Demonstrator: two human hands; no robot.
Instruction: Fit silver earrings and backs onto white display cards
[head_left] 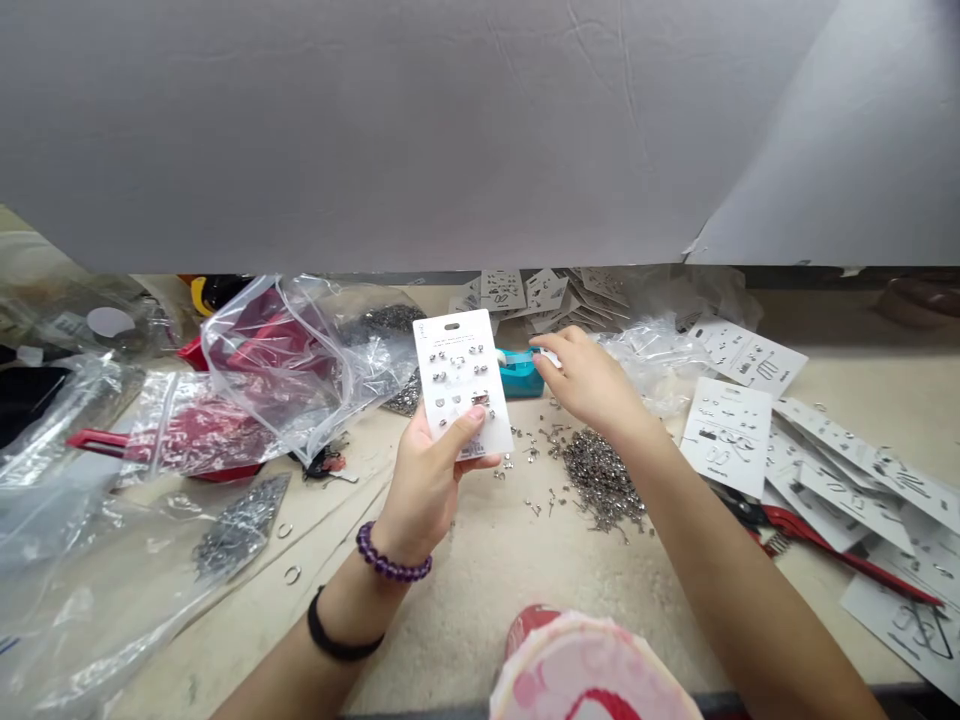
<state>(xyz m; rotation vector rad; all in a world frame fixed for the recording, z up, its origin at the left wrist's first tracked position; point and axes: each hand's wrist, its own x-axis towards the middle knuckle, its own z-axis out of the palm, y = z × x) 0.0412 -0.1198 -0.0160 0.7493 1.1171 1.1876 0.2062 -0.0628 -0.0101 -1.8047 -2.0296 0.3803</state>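
Note:
My left hand (pixel 439 470) holds a white card (pixel 457 345) upright and slightly tilted, thumb on its front and fingers behind. Small metal pieces sit in rows on the card, below a slot near its top edge. Just right of the card, my right hand (pixel 577 375) is at a blue tape dispenser (pixel 520 375), thumb and forefinger close together around a small pale piece at its right end. A pile of small metal pieces (pixel 600 475) lies below my right hand, with loose ones scattered to its left.
Clear plastic bags (pixel 315 370) and red-handled tools cover the left. Filled cards (pixel 726 435) and red-handled pliers (pixel 847 555) lie at the right. More cards (pixel 502 290) are heaped at the back, under a grey panel (pixel 420 140). A pink patterned object (pixel 592 670) is at the front.

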